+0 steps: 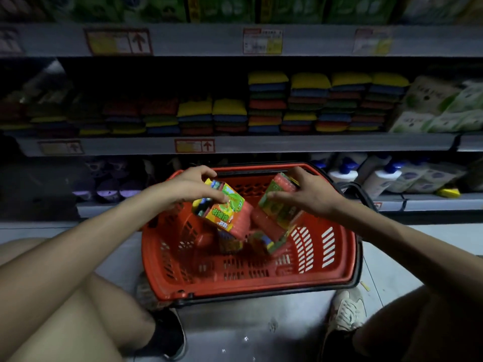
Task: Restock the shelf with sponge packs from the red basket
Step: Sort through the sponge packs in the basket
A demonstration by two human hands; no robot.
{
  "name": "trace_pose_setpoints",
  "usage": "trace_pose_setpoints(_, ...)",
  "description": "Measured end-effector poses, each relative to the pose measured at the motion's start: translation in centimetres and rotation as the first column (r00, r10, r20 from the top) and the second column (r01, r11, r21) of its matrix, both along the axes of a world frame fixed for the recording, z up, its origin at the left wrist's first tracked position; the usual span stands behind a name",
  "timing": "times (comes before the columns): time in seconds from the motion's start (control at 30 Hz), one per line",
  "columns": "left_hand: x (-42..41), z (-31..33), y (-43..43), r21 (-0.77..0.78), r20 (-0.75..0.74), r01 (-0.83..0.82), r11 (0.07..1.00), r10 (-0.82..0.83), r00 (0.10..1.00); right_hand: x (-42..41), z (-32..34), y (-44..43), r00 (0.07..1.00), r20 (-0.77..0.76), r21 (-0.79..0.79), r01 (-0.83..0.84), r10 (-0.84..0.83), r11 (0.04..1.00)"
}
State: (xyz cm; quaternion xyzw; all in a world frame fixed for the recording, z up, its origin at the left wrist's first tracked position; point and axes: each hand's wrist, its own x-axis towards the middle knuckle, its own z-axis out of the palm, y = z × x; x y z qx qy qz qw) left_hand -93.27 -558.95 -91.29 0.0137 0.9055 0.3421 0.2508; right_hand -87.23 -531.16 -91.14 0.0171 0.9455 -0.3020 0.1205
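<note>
The left hand (192, 186) holds the first pack (224, 210) over the basket (248, 291), its fingers (201, 171) curled round the pack's top. At 3 o'clock from it, the right hand (313, 197) grips the second pack (281, 207), which is tilted. The two packs are apart. Beneath them, on the basket floor, lie loose packs (271, 244), blurred and partly hidden, so their number cannot be told. The shelf (261, 146) at 12 o'clock carries stacked sponges (326, 103); its left end is too dark to make out. Bottles (379, 176) stand at 2 o'clock. Both forearms are cut off by the frame's edges.
</note>
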Motion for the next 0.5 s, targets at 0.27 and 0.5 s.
trace_pose_setpoints(0.27,-1.2,4.2,0.1,0.397,0.044,-0.209,0.894,0.209,0.977,-1.2,5.2,-1.3,0.989,-0.105,-0.033,-0.108,0.104,0.994)
trace_pose_setpoints(0.5,-1.9,5.0,0.3,0.539,-0.038,-0.254,0.803,0.324,0.945,-3.7,4.2,-1.9,0.986,-0.141,0.076,-0.079,0.089,0.994)
